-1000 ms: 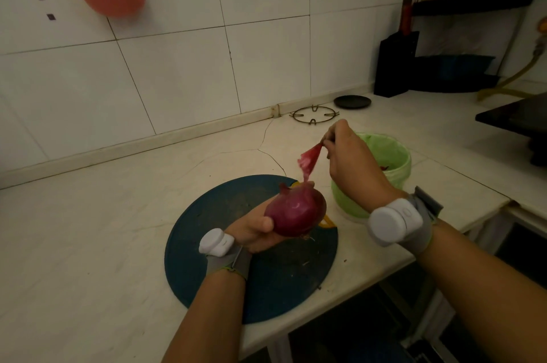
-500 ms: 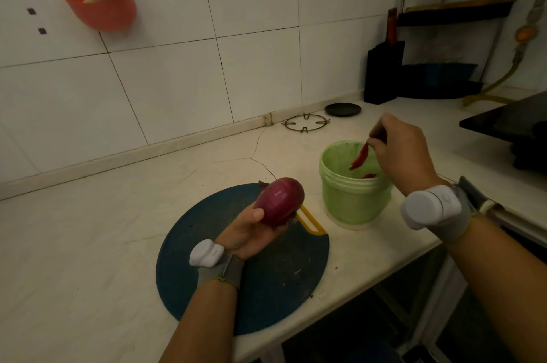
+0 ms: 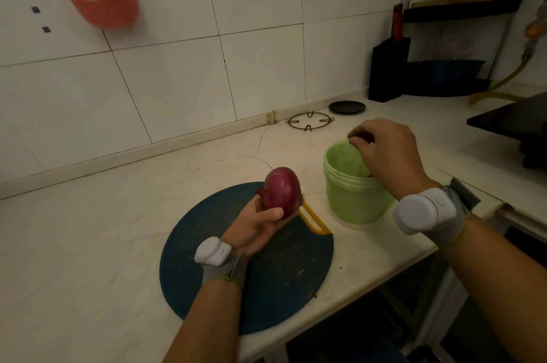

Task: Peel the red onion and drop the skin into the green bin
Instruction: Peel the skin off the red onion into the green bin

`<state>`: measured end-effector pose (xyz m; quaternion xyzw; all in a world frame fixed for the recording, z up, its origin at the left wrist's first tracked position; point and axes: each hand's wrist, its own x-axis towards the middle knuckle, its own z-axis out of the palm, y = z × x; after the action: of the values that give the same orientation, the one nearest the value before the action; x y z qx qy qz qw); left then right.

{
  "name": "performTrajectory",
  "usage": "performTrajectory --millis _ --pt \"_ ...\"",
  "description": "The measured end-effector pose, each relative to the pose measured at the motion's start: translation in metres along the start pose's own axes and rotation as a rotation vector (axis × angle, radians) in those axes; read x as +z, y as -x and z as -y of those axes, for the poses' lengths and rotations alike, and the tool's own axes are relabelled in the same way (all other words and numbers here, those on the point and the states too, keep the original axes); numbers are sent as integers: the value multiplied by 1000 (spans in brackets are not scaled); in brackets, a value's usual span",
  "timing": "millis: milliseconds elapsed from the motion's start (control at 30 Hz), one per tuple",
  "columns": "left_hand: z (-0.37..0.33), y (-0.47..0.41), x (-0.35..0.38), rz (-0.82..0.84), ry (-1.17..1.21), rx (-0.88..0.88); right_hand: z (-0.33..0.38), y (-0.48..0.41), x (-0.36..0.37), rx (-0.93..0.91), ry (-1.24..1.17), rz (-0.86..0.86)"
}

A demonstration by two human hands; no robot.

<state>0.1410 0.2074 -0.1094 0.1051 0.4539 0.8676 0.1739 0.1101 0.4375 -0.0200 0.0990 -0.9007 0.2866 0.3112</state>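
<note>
Gripping red onion in left hand over the board, looks partly peeled, with right hand bunched above green bin at 3 o'clock of it, can't tell if pinching skin. Probably more to strip

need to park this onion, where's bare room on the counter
Widest bare counter lies left of the blue cutting board. Another patch runs between board and tiled wall, up to the metal ring. The board's near-right part, this side of the left hand holding the red onion, is bare too. Crowded: the right, where green bin, yellow-handled tool and right hand bunch.
</note>
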Motion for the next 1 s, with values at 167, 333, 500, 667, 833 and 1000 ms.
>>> performTrajectory --millis 167,333,500,667,833,1000 --pt "1 0 -1 -41 -86 10 29 13 10 -129 -239 315" --pt "4 -1 -4 27 -144 51 41 29 26 -151 -286 528" --pt "5 -3 -9 64 -155 69 44 35 26 -226 -262 492" --pt "6 -6 -10 46 -226 58 45 34 22 -296 -145 494" --pt "8 -7 -12 38 -302 30 44 32 16 -374 -19 525" --pt "10 -7 -12 34 -381 9 45 34 19 -451 227 563"
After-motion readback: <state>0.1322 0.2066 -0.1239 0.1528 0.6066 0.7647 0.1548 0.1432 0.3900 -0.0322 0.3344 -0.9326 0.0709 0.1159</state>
